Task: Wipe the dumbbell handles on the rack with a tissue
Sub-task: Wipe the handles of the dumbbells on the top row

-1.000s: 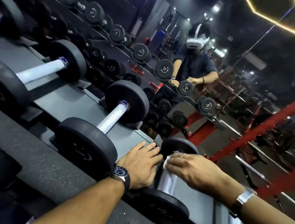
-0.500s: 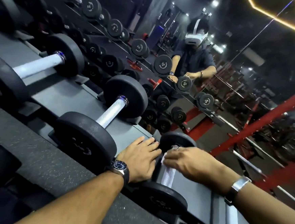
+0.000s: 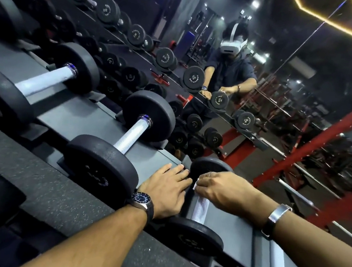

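The small dumbbell at the rack's right end has a knurled silver handle [image 3: 199, 211] between two black heads. My right hand [image 3: 225, 190] lies over the far part of that handle and pinches a white tissue [image 3: 196, 185] against it, close to the far head [image 3: 208, 165]. The near head [image 3: 192, 239] sits below my wrists. My left hand [image 3: 166, 190] rests flat, fingers straight, on the grey rack [image 3: 71, 116] just left of this dumbbell. It holds nothing.
Two larger dumbbells [image 3: 132, 133] [image 3: 46, 80] lie on the rack to the left. A mirror [image 3: 228, 78] behind the rack reflects me and more dumbbells. A red steel frame [image 3: 308, 148] stands at the right. A dark speckled rubber strip [image 3: 46, 188] runs along the rack's front.
My right hand has slid the tissue a little along the handle toward the far head, baring more of the near handle. My left hand has stayed flat on the rack.
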Tool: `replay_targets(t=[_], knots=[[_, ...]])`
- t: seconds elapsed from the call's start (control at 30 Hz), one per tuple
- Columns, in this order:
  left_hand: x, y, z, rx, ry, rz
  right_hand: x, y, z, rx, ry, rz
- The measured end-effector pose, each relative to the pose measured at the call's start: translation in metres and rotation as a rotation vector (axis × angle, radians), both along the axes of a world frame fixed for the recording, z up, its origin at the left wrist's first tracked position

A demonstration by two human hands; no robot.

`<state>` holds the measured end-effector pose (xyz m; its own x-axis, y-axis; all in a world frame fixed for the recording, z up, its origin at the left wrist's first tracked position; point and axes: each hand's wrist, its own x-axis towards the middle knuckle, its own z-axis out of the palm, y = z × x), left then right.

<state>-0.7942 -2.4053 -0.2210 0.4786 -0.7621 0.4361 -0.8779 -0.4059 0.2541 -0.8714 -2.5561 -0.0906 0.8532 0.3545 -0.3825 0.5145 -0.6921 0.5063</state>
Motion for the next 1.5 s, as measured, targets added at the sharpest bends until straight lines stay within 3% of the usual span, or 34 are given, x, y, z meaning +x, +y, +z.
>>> replay_targets(t=[0.17,0.27,0.4,0.53,0.63,0.73,0.9,1.03,1.17,1.2,1.33,1.5], knots=[[0.005,-0.001,-0.004,0.008,-0.025,-0.009,-0.023,0.037,0.002,0.004,0.242,-0.015],[0.004,-0.001,-0.001,0.03,-0.008,-0.022,-0.029,0.037,0.022,0.238,0.217,-0.172],[0.004,0.003,0.001,0.051,0.021,-0.009,-0.045,0.038,0.036,0.536,-0.074,-0.373],[-0.001,0.004,0.006,0.126,0.042,0.0,-0.073,0.033,0.027,0.901,-0.389,-0.777],[-0.005,0.004,0.01,0.16,0.02,0.01,-0.097,0.027,0.014,1.24,-0.516,-1.095],[-0.01,0.002,0.022,0.127,0.112,0.008,-0.122,0.02,0.006,1.361,-0.54,-1.172],[-0.026,0.004,0.059,0.025,0.108,-0.01,-0.152,0.003,0.017,1.35,-0.615,-1.226],[-0.058,-0.013,0.098,-0.09,-0.087,-0.174,-0.183,-0.014,0.032,1.433,-0.635,-1.305],[-0.106,-0.053,0.116,0.074,-0.129,-0.295,-0.215,-0.048,0.03,0.891,-0.688,-1.126],[-0.119,-0.067,0.114,0.127,-0.137,-0.296,-0.223,-0.057,0.029,0.844,-0.727,-1.08],[-0.161,-0.108,0.092,0.286,-0.131,-0.191,-0.245,-0.088,0.018,0.858,-0.858,-0.96],[-0.185,-0.134,0.054,0.267,-0.043,-0.079,-0.261,-0.109,0.006,0.943,-0.948,-0.899]])
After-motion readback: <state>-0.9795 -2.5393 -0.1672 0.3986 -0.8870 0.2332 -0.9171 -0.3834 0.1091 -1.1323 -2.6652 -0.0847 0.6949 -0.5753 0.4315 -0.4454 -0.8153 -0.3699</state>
